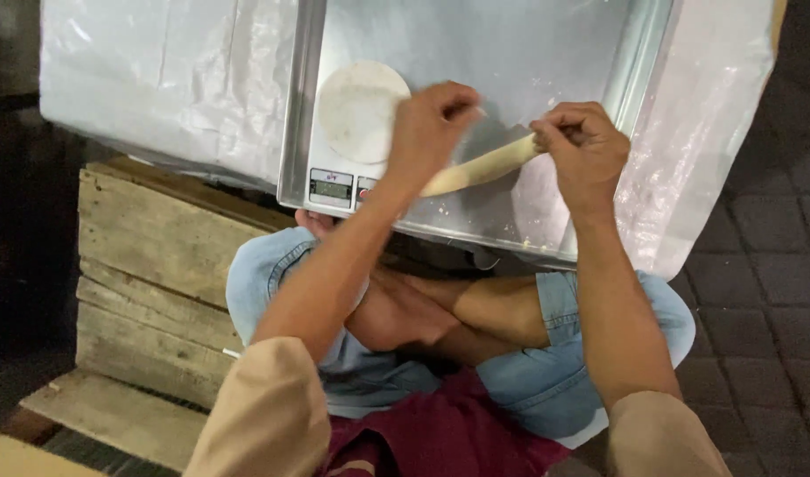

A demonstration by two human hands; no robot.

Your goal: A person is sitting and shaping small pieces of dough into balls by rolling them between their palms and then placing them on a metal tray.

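Nearest the camera, two beige sleeves (264,415) frame a dark red apron or shirt (440,437), and below them the person sits cross-legged in light blue denim shorts (546,380), bare shins folded one over the other. The seat is a wooden pallet (149,265) of rough, pale planks, which lies on dark paving bricks (767,291) that run off to the right.

Both forearms reach forward over the knees to a shallow metal tray (511,53) that rests on a surface wrapped in clear plastic sheeting (158,71). A long, thin roll of pale dough (480,166) lies slanting across the lower part of the tray, lower at its left end, higher at its right. The left hand (431,132) covers the left end of the roll; its grip is curled down over the dough, fingers closed, though whether they pinch it or only press on it I cannot tell. The right hand (582,146) holds the upper right end, its grip pressed together with fingertips and thumb pinching the dough.

Just beyond the left hand, inside the tray's near left corner, stands a small kitchen scale (352,141) with a round white platform and a small display at its front edge. The rest of the tray bed stretches away bare and floury, with a few crumbs near its front rim.
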